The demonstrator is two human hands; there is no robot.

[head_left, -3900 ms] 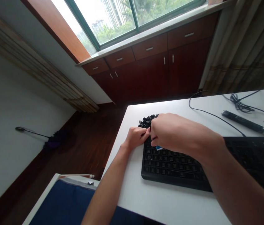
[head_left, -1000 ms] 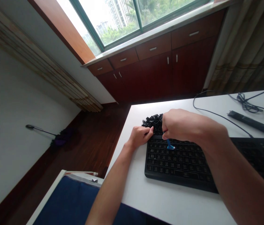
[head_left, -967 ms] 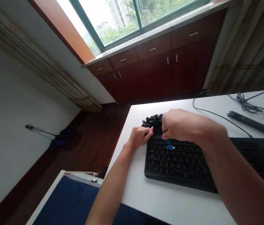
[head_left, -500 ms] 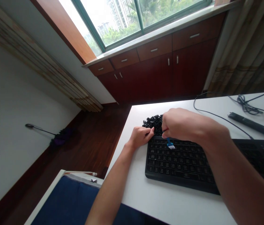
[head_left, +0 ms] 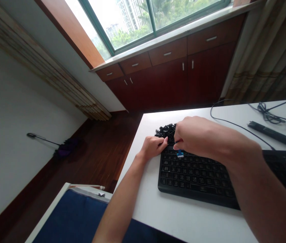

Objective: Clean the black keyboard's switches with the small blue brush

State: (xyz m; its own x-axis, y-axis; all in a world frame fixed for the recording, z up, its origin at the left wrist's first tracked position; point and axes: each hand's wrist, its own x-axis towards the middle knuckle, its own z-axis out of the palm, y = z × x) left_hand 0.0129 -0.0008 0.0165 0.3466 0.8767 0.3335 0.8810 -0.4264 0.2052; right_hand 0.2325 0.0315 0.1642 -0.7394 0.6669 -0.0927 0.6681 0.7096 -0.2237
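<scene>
A black keyboard point(head_left: 199, 175) with its keycaps off lies on the white table, its bare key sockets showing. In my right hand point(head_left: 201, 136) is a small blue brush point(head_left: 180, 154), its white bristles pointing down at the upper left rows of sockets. The fist hides most of the brush handle. My left hand point(head_left: 154, 146) is closed at the keyboard's upper left corner, with the thumb against its edge. Just beyond both hands sits a heap of loose black keycaps point(head_left: 167, 131), partly covered by my right hand.
A long black plastic strip point(head_left: 272, 133) and a coiled cable point(head_left: 268, 113) lie at the table's far right. The white table point(head_left: 155, 212) ends left of my left forearm. A blue-seated chair point(head_left: 74, 216) stands at the lower left. An umbrella point(head_left: 65, 148) leans by the wall.
My right hand has drawn the brush a little up and left over the sockets, and the bristles are now more upright. My left hand stays at the corner.
</scene>
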